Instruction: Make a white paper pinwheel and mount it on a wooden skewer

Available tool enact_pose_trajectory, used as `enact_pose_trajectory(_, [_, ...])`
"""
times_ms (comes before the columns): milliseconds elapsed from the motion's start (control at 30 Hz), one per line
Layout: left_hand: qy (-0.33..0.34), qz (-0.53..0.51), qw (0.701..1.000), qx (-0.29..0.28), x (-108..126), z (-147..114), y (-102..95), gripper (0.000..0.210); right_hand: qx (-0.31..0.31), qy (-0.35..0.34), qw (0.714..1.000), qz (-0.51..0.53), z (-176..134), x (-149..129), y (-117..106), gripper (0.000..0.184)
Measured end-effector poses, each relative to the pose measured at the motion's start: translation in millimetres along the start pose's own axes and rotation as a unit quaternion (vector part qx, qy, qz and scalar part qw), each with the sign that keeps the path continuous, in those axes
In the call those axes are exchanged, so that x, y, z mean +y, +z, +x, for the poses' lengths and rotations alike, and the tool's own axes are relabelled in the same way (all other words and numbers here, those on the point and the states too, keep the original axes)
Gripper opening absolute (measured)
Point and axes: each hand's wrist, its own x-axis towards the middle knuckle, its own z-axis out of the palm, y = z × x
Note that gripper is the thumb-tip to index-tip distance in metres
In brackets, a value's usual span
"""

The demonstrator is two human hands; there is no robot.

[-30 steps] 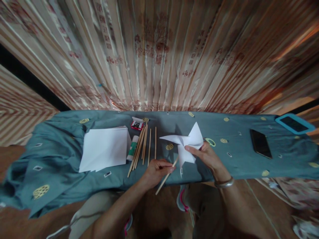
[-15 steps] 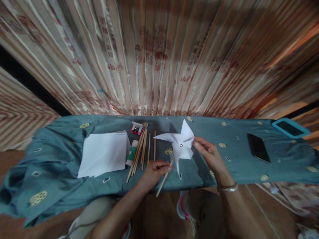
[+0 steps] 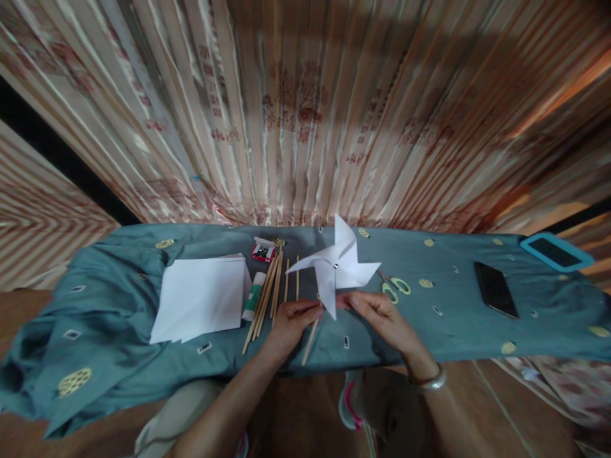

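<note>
At the far left of the working area, a stack of white paper [image 3: 198, 299] lies flat on the cloth [image 3: 458, 324], apparently placed to leave the middle free. To its right stands no tool; a glue stick [image 3: 254, 296] lies beside loose wooden sticks [image 3: 264, 302], roughly parallel to them, which probably limits rolling. A red box [image 3: 263, 250] rests at the far end of the sticks, lid raised, giving access to the small metal pieces inside.

Right of these, the left hand [image 3: 296, 318] pinches a single stick [image 3: 309, 345], its lower end pointing near. The paper pinwheel [image 3: 347, 270] is at centre, just beyond the hands, a round metal head [image 3: 336, 266] at its hub; this grip likely keeps the blades clear. The right hand [image 3: 379, 316] has its fingers close together beside the lower blade; whether they hold anything cannot be told.

Farther right lie scissors [image 3: 395, 287], then a dark phone [image 3: 496, 289] and a blue-framed device [image 3: 556, 252], apart from the work.
</note>
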Motion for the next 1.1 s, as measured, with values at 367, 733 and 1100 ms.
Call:
enact_pose_trajectory(367, [-0.009, -0.114, 0.992, 0.055, -2.5, 8.2, 3.4, 0.032, -0.051, 0.036, 0.993, -0.103, -10.8, 7.9, 49.6, 0.037])
enact_pose_trajectory(733, [0.013, -0.157, 0.985, 0.063, -4.5, 13.1, 14.5, 0.042, 0.022, 0.033, 0.991, -0.128, -12.2, 11.3, 51.1, 0.026])
enact_pose_trajectory(1100, [0.023, -0.024, 0.998, 0.050, -6.3, 13.2, 8.8, 0.036, 0.215, 0.086, 0.897, -0.377, 4.9, 18.7, -64.3, 0.034])
